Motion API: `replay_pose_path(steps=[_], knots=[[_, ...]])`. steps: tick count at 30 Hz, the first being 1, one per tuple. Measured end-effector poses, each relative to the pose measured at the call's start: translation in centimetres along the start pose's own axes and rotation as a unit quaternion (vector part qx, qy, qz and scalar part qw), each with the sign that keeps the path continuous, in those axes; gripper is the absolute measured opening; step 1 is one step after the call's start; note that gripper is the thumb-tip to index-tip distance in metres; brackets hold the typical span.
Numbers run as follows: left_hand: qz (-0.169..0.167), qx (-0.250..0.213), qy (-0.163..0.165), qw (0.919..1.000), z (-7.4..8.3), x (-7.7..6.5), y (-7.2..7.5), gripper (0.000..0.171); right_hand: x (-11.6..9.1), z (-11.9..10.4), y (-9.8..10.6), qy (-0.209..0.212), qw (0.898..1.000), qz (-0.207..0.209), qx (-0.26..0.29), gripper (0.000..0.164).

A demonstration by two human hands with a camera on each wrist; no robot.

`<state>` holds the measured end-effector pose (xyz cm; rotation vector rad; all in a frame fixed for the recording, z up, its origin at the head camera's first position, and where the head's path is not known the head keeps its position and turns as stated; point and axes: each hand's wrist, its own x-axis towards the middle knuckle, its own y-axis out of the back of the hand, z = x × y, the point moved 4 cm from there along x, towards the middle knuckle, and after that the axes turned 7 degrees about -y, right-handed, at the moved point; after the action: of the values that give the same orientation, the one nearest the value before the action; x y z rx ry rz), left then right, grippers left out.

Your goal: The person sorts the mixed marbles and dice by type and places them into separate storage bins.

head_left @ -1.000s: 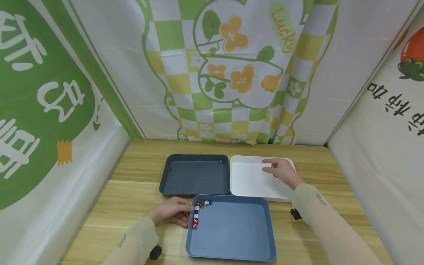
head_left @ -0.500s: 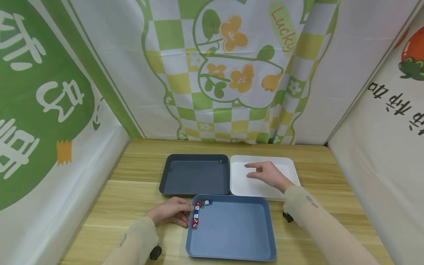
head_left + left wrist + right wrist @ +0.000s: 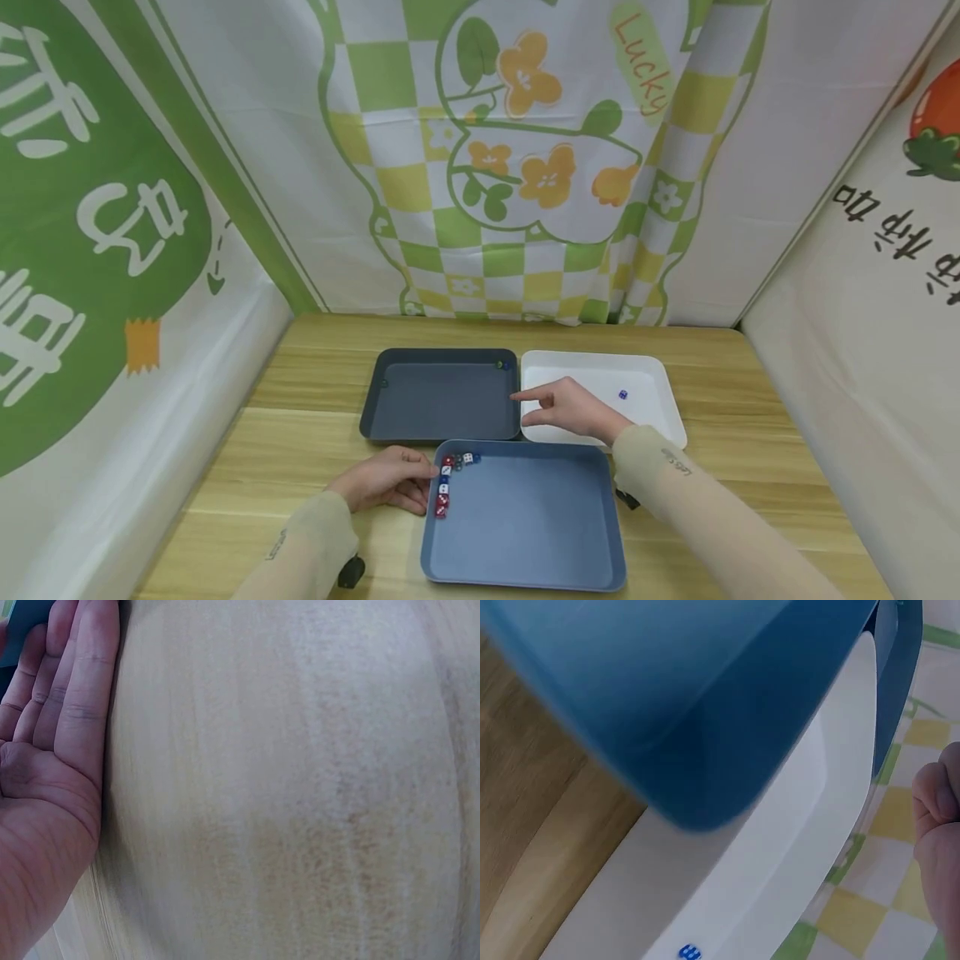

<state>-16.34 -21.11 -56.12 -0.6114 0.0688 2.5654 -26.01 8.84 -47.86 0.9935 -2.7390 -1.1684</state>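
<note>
In the head view my left hand (image 3: 386, 481) is at the left side of a blue tray (image 3: 540, 517), its fingertips holding the rim. The left wrist view shows its palm and fingers (image 3: 82, 705) lying along the tabletop. Several red, white and blue dice (image 3: 442, 490) line the tray's left wall and far left corner. My right hand (image 3: 570, 408) hovers over the left part of a white tray (image 3: 652, 371), index finger and thumb apart, nothing visible between them. A blue die (image 3: 622, 394) sits inside that tray; the right wrist view shows the die (image 3: 690, 951) too.
A dark grey tray (image 3: 442, 404) stands left of the white one, with small green and blue pieces (image 3: 502, 365) in its far right corner and another piece (image 3: 385, 383) near its left wall. A checkered curtain (image 3: 525, 283) hangs behind the wooden table (image 3: 300, 400).
My right hand has moved left across the white tray towards the dark grey one, and the blue die behind it is in view now. The left hand stays at the blue tray.
</note>
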Motion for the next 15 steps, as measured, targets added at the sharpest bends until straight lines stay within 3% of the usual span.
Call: replay_pose_path(steps=[11,15], knots=[[-0.004,-0.003,0.002,1.0,0.0,0.0,0.0,0.026,0.8,-2.1,-3.4,0.077,0.994,-0.066,-0.042,0.045],[-0.005,-0.007,0.001,1.0,-0.2,0.1,0.1,0.026,1.0,-2.6,-4.6,0.082,0.992,-0.084,-0.037,0.045]])
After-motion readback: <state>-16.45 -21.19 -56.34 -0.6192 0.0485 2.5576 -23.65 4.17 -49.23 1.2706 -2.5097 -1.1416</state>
